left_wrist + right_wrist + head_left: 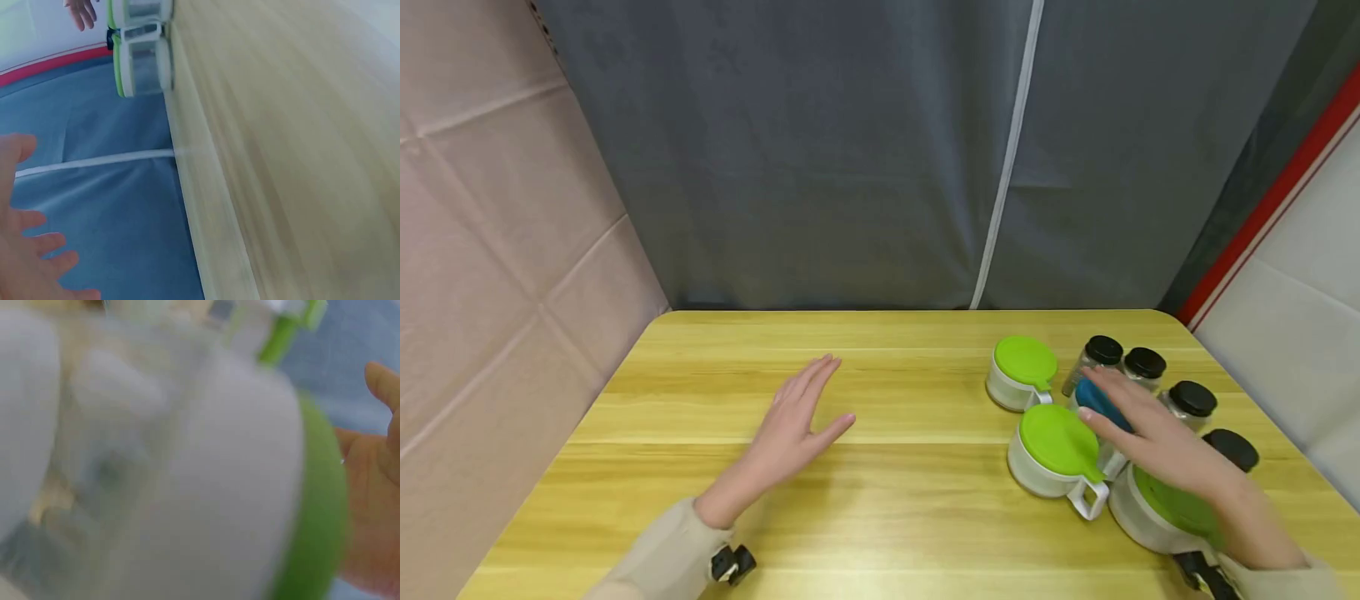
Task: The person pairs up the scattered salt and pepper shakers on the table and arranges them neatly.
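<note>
Blue-lidded jar (pixel 1101 402) under flat right hand (pixel 1157 437) (left hand (pixel 793 429) likewise flat, unladen).

Your head view is evenly lit and sharp, with soft shadows under the hands on the table (pixel 910 500); its edges bow; your left wrist view streaks with motion blur; your right wrist view is wholly defocused.

A staged recording booth rather than a lived-in room is showing here: a grey zipped curtain (pixel 880 150) is hanging behind a bare wooden desk (pixel 887 500), padded panels (pixel 490 250) are closing the sides, and kitchen jars (pixel 1105 354) are standing grouped like props.
</note>
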Motion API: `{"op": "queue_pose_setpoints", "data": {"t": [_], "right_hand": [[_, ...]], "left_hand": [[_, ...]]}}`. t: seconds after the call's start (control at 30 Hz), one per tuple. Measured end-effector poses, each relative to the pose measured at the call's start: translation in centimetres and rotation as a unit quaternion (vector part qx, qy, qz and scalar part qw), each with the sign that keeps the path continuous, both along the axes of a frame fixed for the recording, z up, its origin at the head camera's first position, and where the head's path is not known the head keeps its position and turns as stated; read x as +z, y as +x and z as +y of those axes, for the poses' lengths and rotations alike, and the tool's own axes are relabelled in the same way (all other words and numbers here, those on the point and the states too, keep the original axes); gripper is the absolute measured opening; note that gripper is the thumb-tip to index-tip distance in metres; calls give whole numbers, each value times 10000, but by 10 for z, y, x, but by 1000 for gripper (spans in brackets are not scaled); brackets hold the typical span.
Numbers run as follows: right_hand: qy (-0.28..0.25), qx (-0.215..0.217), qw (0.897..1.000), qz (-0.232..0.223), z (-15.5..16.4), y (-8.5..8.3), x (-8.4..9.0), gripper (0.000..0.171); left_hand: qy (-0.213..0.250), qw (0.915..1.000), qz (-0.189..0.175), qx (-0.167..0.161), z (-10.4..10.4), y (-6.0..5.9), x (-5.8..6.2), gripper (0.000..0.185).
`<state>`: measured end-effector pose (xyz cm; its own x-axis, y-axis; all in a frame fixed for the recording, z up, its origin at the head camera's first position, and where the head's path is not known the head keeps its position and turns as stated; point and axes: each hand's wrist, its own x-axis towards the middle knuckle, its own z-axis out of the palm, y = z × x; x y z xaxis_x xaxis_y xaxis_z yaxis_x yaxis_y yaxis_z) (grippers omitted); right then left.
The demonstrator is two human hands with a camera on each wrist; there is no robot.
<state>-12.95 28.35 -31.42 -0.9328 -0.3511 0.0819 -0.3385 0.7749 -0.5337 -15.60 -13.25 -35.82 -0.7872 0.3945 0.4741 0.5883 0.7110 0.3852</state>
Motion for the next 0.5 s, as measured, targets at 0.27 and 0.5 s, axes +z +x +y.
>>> {"op": "queue_pose_setpoints", "data": {"t": [0.27,0.5], "right_hand": [[-11,-290,9996,13,44,8,12,54],[34,-1016,9947,-144,82,17,11,60]], "left_hand": [[1301,9860,-947,-436,26,-5,8,63],[1756,9730,-1341,-661,47,-11,6,62]]}}
